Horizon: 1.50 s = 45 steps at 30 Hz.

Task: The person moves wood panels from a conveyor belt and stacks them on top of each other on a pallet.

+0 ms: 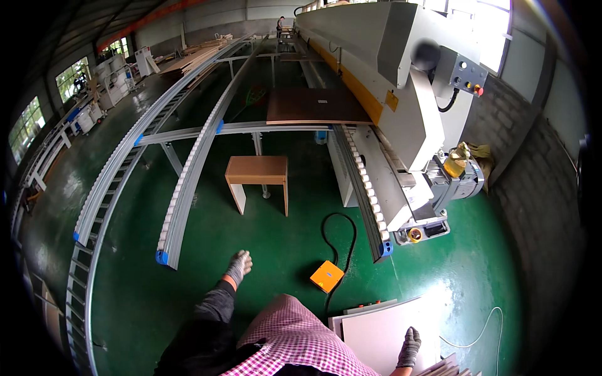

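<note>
My left hand (239, 267), in a grey work glove, hangs over the green floor with its fingers loosely bent. It holds nothing, and no object touches it. My right hand (410, 348), also gloved, is over a pale flat panel (380, 335) on a low stack at my right; its fingers look loose and nothing shows in them. Whether it touches the panel I cannot tell. Ahead of me a small brown wooden stool (258, 169) stands between the roller rails. An orange box (327, 276) with a black cable lies on the floor between me and the machine.
A long white machine (401, 125) with a control box (459, 74) runs along the right. One dark brown panel (316, 105) rests on its bed. Left are roller rails (197, 150) and a ladder-like conveyor (94, 250). A pale cable (483, 335) curls on the floor; a person (279, 26) stands far off.
</note>
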### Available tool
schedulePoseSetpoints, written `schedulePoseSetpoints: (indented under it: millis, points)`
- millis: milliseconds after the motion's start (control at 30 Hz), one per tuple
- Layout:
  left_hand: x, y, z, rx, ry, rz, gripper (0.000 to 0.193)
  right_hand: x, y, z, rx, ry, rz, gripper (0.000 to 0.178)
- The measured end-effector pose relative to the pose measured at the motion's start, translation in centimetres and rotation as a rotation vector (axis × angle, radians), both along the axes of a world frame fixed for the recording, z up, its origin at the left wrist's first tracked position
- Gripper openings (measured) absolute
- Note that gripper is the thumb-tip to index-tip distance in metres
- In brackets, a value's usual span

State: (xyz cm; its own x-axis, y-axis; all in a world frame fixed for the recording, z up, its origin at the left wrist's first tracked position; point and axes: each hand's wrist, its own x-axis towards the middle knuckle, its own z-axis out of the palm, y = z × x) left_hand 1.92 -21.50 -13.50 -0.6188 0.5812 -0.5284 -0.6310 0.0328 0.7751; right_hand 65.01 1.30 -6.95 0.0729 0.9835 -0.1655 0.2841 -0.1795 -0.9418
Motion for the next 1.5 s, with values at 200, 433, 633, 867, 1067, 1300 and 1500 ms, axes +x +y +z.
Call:
schedulePoseSetpoints:
  millis: [200, 433, 633, 867, 1067, 1300, 1500]
  points:
    - [-3.1, 4.1, 7.1, -0.141, 0.201, 0.177, 0.061, 1.2, 1.3, -3.8, -0.004, 0.096, -0.061, 0.022]
    - [-13.1, 12.4, 11.7, -0.107, 0.333, 0.246, 0.071, -4.7, 5.2, 4.6, 0.078, 0.179, -0.066, 0.021]
    - [-21.5, 20.8, 13.2, -0.143, 0.480, 0.270, 0.074, -8.9, 10.5, 6.6, 0.164, 0.134, -0.083, 0.024]
    - [-23.7, 26.8, 16.1, -0.291, 0.556, 0.246, 0.081, -12.1, 15.0, 7.7, 0.226, 0.042, -0.102, 0.026]
    - [-23.4, 29.0, 13.5, -0.273, 0.457, 0.212, 0.070, -13.9, 17.4, 9.0, 0.229, -0.021, -0.103, 0.027]
    - [-22.6, 26.3, 11.7, 0.065, 0.312, -0.082, 0.044, -17.5, 22.1, 10.9, 0.299, -0.103, -0.001, 0.029]
    - [-16.6, 22.6, 12.6, -0.092, 0.280, -0.156, 0.045, -19.5, 25.2, 12.6, 0.367, -0.112, 0.075, 0.035]
